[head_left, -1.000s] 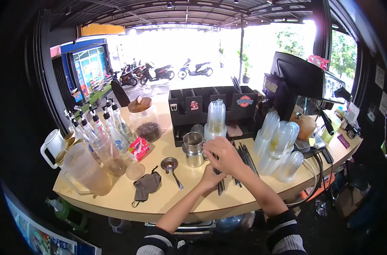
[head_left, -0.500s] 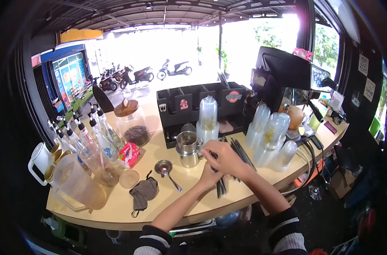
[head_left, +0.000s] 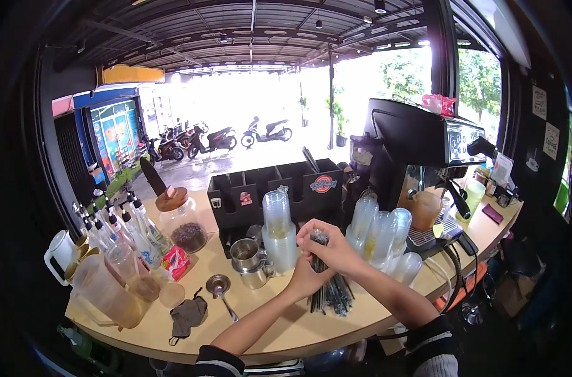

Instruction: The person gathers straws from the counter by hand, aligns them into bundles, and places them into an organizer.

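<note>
A bundle of thin black straws (head_left: pixel 331 298), some with a clear plastic shine, stands tilted on the counter between my hands. My left hand (head_left: pixel 308 279) wraps around its middle from the left. Above it, my right hand (head_left: pixel 328 244) closes around the upper end, fingers curled over the tips. Stacked clear plastic cups (head_left: pixel 277 235) rise just left of my hands, and more cups (head_left: pixel 380 235) are to the right. Close by on the left sits a metal drip coffee filter (head_left: pixel 245 251) on a steel cup (head_left: pixel 253 276).
A metal ladle (head_left: pixel 218 286), a grey face mask (head_left: pixel 188 316), a plastic pitcher (head_left: pixel 103 295), syrup bottles (head_left: pixel 132 232) and a glass jar (head_left: pixel 184 229) occupy the left. Behind is a black divided organizer (head_left: pixel 261 195). An espresso machine (head_left: pixel 418 135) stands at the right.
The view has tilted up and shifted. The straws that lay spread under my forearms are now gathered more upright between my hands. Both hands remain close together.
</note>
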Motion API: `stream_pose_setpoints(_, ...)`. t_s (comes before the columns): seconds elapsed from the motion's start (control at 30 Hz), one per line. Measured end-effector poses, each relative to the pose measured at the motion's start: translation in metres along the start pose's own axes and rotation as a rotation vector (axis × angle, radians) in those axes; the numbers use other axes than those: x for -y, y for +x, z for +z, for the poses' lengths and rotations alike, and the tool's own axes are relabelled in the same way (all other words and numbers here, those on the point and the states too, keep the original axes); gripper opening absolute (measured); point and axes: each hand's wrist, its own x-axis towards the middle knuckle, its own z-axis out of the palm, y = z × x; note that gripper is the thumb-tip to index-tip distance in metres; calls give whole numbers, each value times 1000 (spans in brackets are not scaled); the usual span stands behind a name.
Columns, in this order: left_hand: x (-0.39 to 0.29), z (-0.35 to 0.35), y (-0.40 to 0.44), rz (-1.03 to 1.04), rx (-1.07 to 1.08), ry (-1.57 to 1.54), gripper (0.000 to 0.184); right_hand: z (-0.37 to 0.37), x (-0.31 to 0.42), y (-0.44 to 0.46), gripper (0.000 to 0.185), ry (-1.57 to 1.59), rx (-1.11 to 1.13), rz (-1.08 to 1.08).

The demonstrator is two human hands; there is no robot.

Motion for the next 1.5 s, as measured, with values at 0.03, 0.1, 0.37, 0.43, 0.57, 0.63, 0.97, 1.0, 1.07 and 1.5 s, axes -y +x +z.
stream_pose_setpoints(0.03,1,1,7,-56,43,1,54,-8,-2,2,12,96,3,36)
stream_pose_setpoints(0.1,-1,0,23,109,258,210,65,-24,1,8,9,98,-17,33)
stream_pose_setpoints(0.37,-72,-46,88,178,56,436,55,-98,47,84,7,-43,-287,-248)
stream_pose_setpoints(0.43,-81,-65,113,246,6,576,48,-117,51,117,8,-113,-400,-398)
stream_pose_setpoints(0.57,-66,-107,170,281,90,966,56,-141,37,182,9,-219,-560,-524)
stream_pose_setpoints(0.63,-50,-123,196,205,168,1064,57,-149,32,211,9,-278,-602,-553)
stream_pose_setpoints(0.97,-39,-136,216,-194,489,1232,79,-145,-41,274,8,-615,-577,-594)
stream_pose_setpoints(1.0,-41,-136,215,-190,496,1243,82,-144,-42,276,9,-621,-572,-603)
stream_pose_setpoints(1.07,-44,-136,214,-191,506,1252,84,-142,-42,279,11,-620,-565,-582)
stream_pose_setpoints(1.5,-38,-136,213,-93,486,1298,89,-127,-21,253,15,-618,-413,-403)
